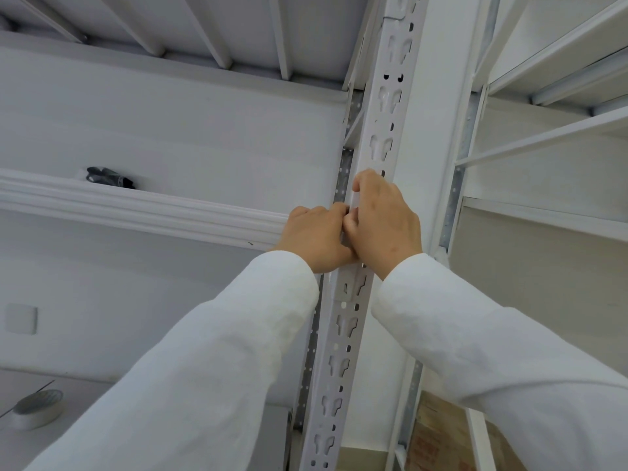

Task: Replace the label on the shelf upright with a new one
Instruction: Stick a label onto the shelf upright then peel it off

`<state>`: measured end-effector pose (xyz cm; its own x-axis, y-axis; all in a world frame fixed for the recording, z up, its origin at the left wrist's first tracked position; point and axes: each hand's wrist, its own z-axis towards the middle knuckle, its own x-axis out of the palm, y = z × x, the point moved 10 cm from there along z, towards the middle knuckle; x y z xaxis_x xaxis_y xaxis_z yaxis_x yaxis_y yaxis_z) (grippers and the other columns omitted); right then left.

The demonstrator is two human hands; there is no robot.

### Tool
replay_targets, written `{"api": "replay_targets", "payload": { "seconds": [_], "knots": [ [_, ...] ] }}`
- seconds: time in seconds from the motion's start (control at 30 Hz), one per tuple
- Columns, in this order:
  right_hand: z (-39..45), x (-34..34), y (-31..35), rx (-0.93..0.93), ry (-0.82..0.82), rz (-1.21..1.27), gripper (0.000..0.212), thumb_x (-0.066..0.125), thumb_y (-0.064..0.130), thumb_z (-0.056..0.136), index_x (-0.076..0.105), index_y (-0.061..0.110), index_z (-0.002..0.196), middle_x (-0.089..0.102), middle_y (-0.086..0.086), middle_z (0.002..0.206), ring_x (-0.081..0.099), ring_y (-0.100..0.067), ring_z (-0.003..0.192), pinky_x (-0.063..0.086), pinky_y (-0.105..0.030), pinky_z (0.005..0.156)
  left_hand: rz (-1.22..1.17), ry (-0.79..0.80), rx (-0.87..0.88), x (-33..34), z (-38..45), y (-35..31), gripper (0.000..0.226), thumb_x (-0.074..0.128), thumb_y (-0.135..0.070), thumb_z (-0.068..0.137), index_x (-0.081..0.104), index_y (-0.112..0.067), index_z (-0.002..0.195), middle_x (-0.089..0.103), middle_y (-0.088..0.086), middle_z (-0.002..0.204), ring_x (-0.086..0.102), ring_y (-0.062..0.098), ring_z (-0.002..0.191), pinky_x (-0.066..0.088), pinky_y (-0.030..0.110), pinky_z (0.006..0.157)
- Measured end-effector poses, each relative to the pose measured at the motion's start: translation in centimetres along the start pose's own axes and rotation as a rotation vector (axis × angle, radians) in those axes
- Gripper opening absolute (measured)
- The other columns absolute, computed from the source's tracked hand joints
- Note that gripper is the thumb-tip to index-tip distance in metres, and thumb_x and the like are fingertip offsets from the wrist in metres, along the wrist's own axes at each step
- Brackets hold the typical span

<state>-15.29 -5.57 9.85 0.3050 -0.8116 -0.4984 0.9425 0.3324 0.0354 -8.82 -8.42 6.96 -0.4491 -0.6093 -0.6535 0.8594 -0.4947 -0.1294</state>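
A white perforated shelf upright (pixel 384 130) runs from the bottom middle to the top of the head view. Both my hands are raised against it at mid-height. My left hand (pixel 316 236) has its fingers curled against the upright's left edge. My right hand (pixel 380 219) lies over the upright's face, thumb up along a pale strip, the label (pixel 353 203), on the upright. The fingertips of both hands meet at that strip. Most of the label is hidden under my hands, so I cannot tell how much of it is stuck down.
A white shelf beam (pixel 136 209) runs left from the upright, with a dark object (pixel 108 176) lying on the shelf behind it. More white shelves (pixel 543 137) stand to the right. A cardboard box (pixel 438 436) sits low right, and a round grey item (pixel 37 407) low left.
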Motion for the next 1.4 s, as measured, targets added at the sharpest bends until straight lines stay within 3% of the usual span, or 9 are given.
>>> {"api": "replay_targets", "payload": {
  "seconds": [0.13,0.27,0.43,0.63,0.8,1.1,1.23,1.4],
  "knots": [
    [-0.2,-0.8,-0.6,-0.004,-0.042,0.076,0.030,0.045,0.012,0.084,0.043,0.013,0.113,0.050,-0.002,0.096,0.046,-0.022,0.090,0.037,-0.034,0.065,-0.001,-0.010,-0.004,0.0,0.1,0.1,0.039,0.056,-0.044,0.081,0.048,-0.017,0.108,0.055,-0.003,0.083,0.049,0.020,0.080,0.028,0.030,0.085],
    [-0.6,-0.9,-0.6,-0.035,-0.071,0.108,0.028,0.048,0.019,0.084,0.043,0.015,0.112,0.046,0.003,0.095,0.041,-0.017,0.089,0.034,-0.032,0.065,-0.002,-0.014,-0.002,0.1,0.1,0.1,0.035,0.056,-0.043,0.080,0.046,-0.019,0.104,0.056,-0.003,0.085,0.048,0.018,0.080,0.026,0.028,0.081],
    [-0.3,-0.7,-0.6,-0.013,-0.074,0.083,0.030,0.047,0.017,0.084,0.042,0.015,0.114,0.051,-0.001,0.104,0.044,-0.019,0.093,0.034,-0.032,0.065,-0.004,-0.016,0.000,0.0,0.1,0.1,0.039,0.058,-0.043,0.079,0.048,-0.017,0.107,0.059,-0.002,0.087,0.049,0.019,0.081,0.027,0.029,0.082],
    [-0.2,-0.7,-0.1,0.000,-0.066,0.059,0.029,0.045,0.014,0.084,0.042,0.012,0.113,0.043,0.001,0.094,0.044,-0.021,0.090,0.037,-0.033,0.064,0.009,-0.010,-0.005,-0.2,-0.1,-0.1,0.039,0.057,-0.040,0.081,0.048,-0.017,0.111,0.054,-0.004,0.084,0.048,0.018,0.082,0.030,0.031,0.089],
    [-0.2,-1.1,-0.6,0.042,-0.066,0.143,0.029,0.045,0.011,0.082,0.042,0.011,0.110,0.041,0.002,0.086,0.043,-0.022,0.085,0.039,-0.034,0.064,0.003,-0.005,-0.006,-0.1,-0.1,-0.1,0.041,0.058,-0.045,0.080,0.048,-0.018,0.110,0.054,-0.006,0.084,0.047,0.017,0.080,0.027,0.028,0.083],
    [-0.1,-0.8,-0.4,0.010,-0.073,0.107,0.031,0.046,0.015,0.085,0.041,0.012,0.116,0.037,0.004,0.093,0.043,-0.021,0.094,0.039,-0.033,0.066,0.013,-0.008,-0.011,-0.2,-0.1,-0.1,0.043,0.058,-0.043,0.081,0.048,-0.018,0.114,0.054,-0.005,0.084,0.048,0.017,0.081,0.031,0.031,0.090],
    [0.0,-0.5,-0.4,0.017,-0.079,0.105,0.029,0.044,0.012,0.084,0.041,0.012,0.112,0.038,0.004,0.095,0.036,-0.018,0.088,0.036,-0.033,0.065,0.011,0.000,-0.007,-0.1,-0.1,-0.1,0.041,0.058,-0.041,0.081,0.048,-0.018,0.112,0.054,-0.006,0.084,0.048,0.017,0.081,0.030,0.031,0.090],
    [0.2,-0.7,-0.6,-0.005,-0.074,0.157,0.026,0.044,0.012,0.085,0.043,0.012,0.110,0.042,0.003,0.091,0.040,-0.020,0.087,0.036,-0.033,0.066,0.003,-0.001,-0.006,0.0,0.0,0.1,0.040,0.057,-0.044,0.080,0.048,-0.018,0.109,0.054,-0.004,0.084,0.047,0.018,0.081,0.030,0.031,0.088]
  ]
}}
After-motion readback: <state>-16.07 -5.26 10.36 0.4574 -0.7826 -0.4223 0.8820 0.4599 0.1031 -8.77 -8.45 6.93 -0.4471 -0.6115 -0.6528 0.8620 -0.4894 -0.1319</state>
